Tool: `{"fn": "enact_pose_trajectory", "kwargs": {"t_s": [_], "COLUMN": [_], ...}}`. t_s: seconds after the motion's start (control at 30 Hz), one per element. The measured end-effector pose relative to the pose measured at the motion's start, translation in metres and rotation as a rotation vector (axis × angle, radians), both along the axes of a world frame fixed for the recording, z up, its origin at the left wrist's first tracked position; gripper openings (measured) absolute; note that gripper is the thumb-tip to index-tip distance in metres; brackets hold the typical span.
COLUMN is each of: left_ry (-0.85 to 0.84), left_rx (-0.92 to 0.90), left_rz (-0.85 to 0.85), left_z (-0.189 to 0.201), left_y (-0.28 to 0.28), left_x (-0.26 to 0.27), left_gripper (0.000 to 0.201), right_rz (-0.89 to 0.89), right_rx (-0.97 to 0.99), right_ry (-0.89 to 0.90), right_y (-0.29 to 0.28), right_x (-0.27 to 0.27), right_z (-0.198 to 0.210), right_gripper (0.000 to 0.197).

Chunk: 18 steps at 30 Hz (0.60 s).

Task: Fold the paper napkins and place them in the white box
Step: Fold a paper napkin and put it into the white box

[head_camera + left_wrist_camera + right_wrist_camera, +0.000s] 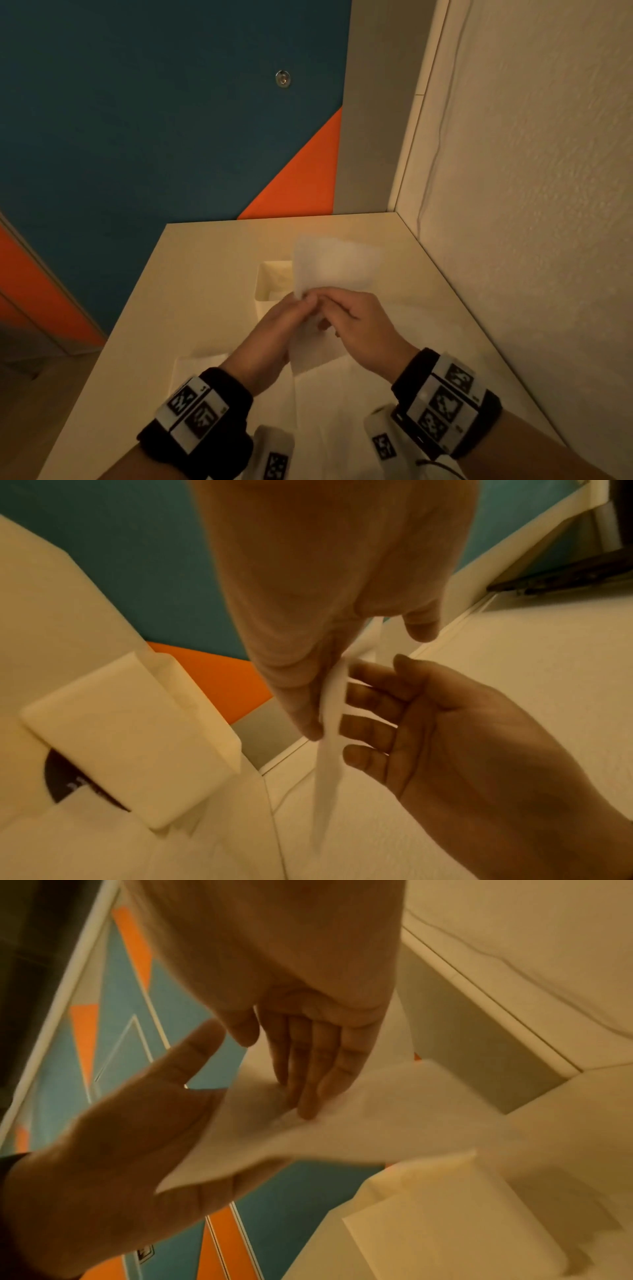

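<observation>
Paper napkin [334, 265]: thin, white, soft-edged sheet, slightly translucent, blurred; held in the air above the white table [212, 274], partly in front of the white box [270, 291].
Left hand [277, 329]: fingers straight, pressing flat against one face of the napkin.
Right hand [356, 325]: fingers nearly straight against the opposite face, sandwiching the sheet.
White box: small, rectangular, open-topped, smooth matte walls; stands mid-table.
Further napkins [202, 370]: flat white sheets lying on the table near the wrists.
</observation>
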State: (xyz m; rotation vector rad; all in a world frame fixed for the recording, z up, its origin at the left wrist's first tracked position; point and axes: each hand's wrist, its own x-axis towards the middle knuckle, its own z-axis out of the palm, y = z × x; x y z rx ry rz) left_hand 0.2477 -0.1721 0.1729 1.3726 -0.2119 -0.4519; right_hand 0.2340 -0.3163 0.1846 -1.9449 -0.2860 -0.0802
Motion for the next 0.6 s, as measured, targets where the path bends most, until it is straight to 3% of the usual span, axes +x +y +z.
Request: {"fn": "enact_pose_trajectory", "kwargs": {"t_s": [0.13, 0.27, 0.33, 0.47, 0.6], "left_ry": [0.105, 0.182, 0.194, 0.201, 0.197], "left_rx": [-0.076, -0.151, -0.160, -0.171, -0.179], "left_rz": [0.211, 0.261, 0.227, 0.173, 0.130], "left_z": [-0.003, -0.002, 0.002, 0.007, 0.009], "left_y": [0.001, 0.008, 0.013, 0.018, 0.016], "left_x": [0.006, 0.010, 0.010, 0.010, 0.009], "left_gripper": [0.041, 0.032, 0.029, 0.030, 0.031], "right_rz": [0.078, -0.179, -0.261, -0.149, -0.026], "right_rx": [0.012, 0.004, 0.056, 0.156, 0.345], "right_ry": [0.029, -0.044, 0.096, 0.401, 0.392], "right_y": [-0.002, -0.020, -0.031, -0.048, -0.048], "right_x": [0.000, 0.008, 0.012, 0.013, 0.009], "right_z": [0.005, 0.003, 0.005, 0.005, 0.005], "right_gripper": [0.025, 0.027, 0.033, 0.038, 0.024]}}
